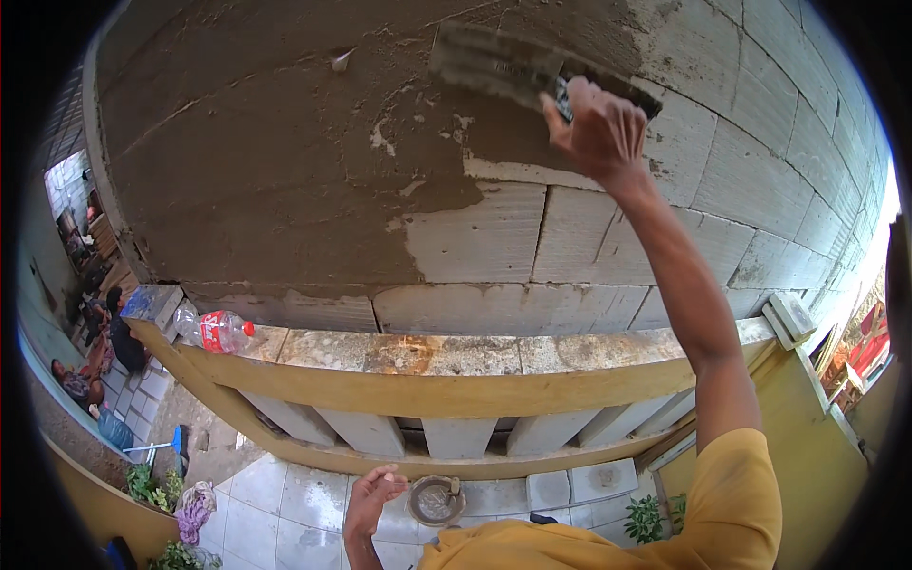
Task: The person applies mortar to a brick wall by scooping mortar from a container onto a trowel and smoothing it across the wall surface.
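Note:
My right hand (603,128) reaches up to the block wall and grips the handle of a long plastering trowel (499,65). Its flat blade lies against the wall, slanting down to the right. Wet grey-brown plaster (275,161) covers the wall's left and upper part, with a ragged edge. Pale bare blocks (484,233) show below and to the right. Low in front of me, my left hand (375,499) hangs with its fingers loosely apart and nothing in it. Beside it, a round bucket (436,500) with grey mix stands on the tiles.
A yellow balustrade (456,389) with a stained top ledge runs between me and the wall. On its left end lies a clear plastic bottle (214,331) with a red label. Loose blocks (603,478) and plants (646,518) are on the floor. People sit (81,380) at far left.

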Tool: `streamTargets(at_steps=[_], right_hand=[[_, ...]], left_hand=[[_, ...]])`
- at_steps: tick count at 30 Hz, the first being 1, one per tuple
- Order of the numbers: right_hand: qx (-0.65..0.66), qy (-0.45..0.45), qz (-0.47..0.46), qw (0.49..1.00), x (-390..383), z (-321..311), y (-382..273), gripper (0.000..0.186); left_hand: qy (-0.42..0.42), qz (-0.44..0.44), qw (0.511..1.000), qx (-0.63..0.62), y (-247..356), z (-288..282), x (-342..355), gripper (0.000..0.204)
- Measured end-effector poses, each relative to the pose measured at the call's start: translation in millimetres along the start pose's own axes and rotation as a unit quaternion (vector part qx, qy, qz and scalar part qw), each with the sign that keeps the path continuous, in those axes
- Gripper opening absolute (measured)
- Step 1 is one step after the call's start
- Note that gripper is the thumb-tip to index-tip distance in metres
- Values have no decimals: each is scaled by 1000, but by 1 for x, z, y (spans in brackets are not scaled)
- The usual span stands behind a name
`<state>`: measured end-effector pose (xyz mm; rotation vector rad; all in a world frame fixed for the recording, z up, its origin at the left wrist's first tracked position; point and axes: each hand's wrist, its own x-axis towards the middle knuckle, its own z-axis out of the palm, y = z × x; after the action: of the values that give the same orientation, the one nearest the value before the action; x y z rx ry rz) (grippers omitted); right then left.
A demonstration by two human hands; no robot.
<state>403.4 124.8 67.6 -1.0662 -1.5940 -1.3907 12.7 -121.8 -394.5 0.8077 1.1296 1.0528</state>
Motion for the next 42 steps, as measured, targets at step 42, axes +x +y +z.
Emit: streamTargets(at_steps=[42], right_hand=[[43,72,18,996,124,10,-158,32]], left_hand=[[102,25,994,-14,-39,-58,-24,28]])
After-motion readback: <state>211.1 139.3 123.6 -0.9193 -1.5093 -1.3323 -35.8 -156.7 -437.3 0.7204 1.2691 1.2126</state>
